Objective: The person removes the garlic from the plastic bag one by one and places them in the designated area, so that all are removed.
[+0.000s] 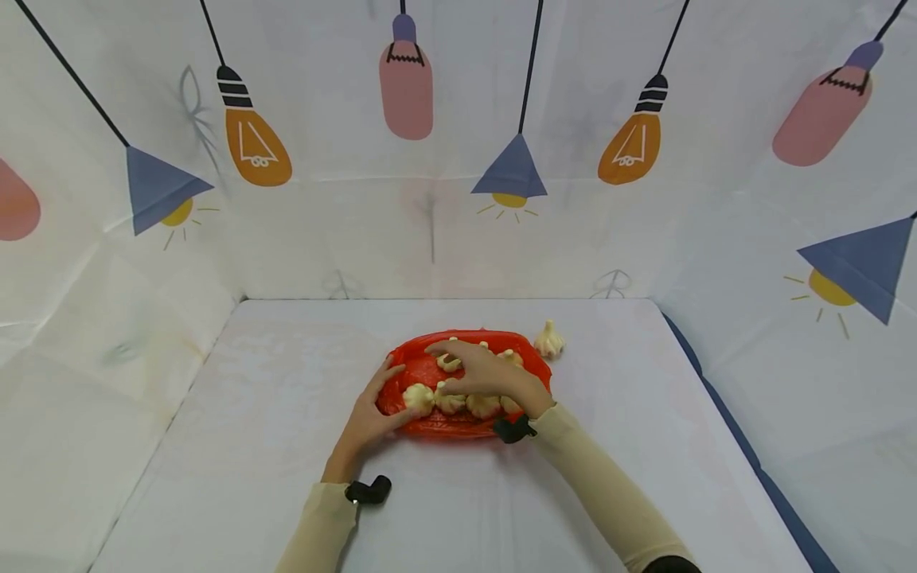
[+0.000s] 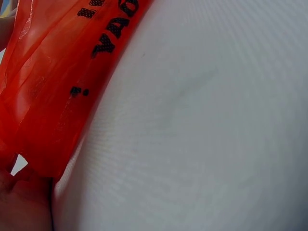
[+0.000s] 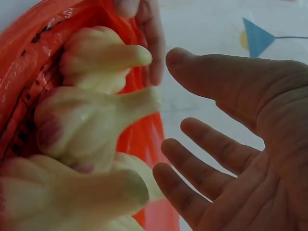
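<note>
left hand (image 1: 372, 418) at red bag (image 1: 415, 350), garlic (image 1: 483, 406) partly behind right hand (image 1: 483, 372)

The place looks like a small screened-off booth, with white sheeting (image 1: 458, 247) standing at the back and along both sides of a plain white surface (image 1: 251, 438). Creases run across the sheeting, and its cartoon print repeats blue lampshades (image 1: 510, 167), orange bulbs (image 1: 258, 147) and pink lamps (image 1: 406, 95) on black cords, while a dark blue strip (image 1: 782, 509) borders the right edge; whether home, lab or workshop lies around it cannot be told
</note>
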`<move>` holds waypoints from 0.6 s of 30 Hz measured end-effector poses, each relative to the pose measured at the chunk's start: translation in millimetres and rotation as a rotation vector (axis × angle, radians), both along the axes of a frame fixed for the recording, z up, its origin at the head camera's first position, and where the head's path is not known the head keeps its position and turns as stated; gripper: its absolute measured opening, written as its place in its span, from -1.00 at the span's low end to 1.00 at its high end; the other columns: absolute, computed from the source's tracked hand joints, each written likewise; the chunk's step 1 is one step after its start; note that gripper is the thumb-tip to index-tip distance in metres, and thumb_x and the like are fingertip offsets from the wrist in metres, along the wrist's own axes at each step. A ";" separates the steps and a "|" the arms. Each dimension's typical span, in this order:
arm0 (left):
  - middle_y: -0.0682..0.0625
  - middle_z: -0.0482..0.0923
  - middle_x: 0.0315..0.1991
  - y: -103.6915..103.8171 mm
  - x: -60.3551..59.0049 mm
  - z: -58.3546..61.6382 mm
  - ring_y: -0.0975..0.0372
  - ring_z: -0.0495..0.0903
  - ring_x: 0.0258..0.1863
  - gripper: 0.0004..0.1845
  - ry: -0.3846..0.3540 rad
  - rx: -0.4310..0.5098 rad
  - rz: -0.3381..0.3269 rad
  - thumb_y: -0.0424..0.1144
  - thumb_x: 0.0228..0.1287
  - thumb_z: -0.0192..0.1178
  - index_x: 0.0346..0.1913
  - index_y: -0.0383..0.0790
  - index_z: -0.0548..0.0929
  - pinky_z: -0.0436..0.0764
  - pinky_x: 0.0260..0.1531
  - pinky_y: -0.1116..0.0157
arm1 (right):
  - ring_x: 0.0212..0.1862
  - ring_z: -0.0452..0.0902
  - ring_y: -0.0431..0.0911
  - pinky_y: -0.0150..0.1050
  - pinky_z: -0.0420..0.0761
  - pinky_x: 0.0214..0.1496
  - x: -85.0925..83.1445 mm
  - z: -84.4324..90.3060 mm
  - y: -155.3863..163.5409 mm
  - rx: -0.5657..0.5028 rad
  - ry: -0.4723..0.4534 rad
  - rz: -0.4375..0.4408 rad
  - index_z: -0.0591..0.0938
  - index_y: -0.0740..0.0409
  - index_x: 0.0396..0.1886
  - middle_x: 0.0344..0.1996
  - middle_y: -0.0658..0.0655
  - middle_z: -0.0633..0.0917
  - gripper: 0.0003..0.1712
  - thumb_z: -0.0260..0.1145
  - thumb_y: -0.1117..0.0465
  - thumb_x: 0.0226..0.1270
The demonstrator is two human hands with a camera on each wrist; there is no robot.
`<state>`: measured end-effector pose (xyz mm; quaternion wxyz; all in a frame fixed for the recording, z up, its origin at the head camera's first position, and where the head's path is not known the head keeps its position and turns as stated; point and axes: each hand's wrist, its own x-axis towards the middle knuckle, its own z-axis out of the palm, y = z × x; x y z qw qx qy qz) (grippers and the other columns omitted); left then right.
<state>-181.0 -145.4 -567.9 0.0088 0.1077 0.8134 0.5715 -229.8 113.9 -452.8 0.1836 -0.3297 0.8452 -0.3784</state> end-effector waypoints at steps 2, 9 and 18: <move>0.12 -0.03 0.68 -0.4 0.3 1.2 -0.05 -0.03 0.66 -0.11 0.000 -0.004 0.002 0.00 0.10 0.56 0.50 0.06 0.40 0.09 0.53 -0.27 | 0.32 0.53 0.17 0.13 0.58 0.33 -1.7 -1.6 -5.6 0.038 -0.019 0.015 0.42 0.02 0.48 0.40 0.20 0.51 -0.29 0.43 0.14 0.37; 0.02 -0.01 0.68 -0.4 0.5 2.1 -0.08 -0.01 0.66 -0.14 0.024 -0.004 0.006 -0.03 0.11 0.55 0.49 0.07 0.42 0.06 0.54 -0.28 | 0.30 0.51 -0.01 -0.08 0.59 0.33 -11.7 -15.7 -23.5 0.160 -0.018 0.079 0.47 0.06 0.45 0.37 0.10 0.56 -0.24 0.52 0.08 0.30; -0.08 0.05 0.66 -0.9 0.2 1.6 -0.12 0.02 0.64 -0.18 0.084 0.014 -0.012 -0.12 0.13 0.53 0.47 -0.07 0.45 0.06 0.54 -0.27 | -0.45 0.55 -0.18 -0.35 0.63 -0.37 -13.9 -22.6 -38.0 0.166 -0.155 0.091 0.59 -0.01 0.30 -0.02 0.00 0.68 -0.40 0.53 0.23 0.26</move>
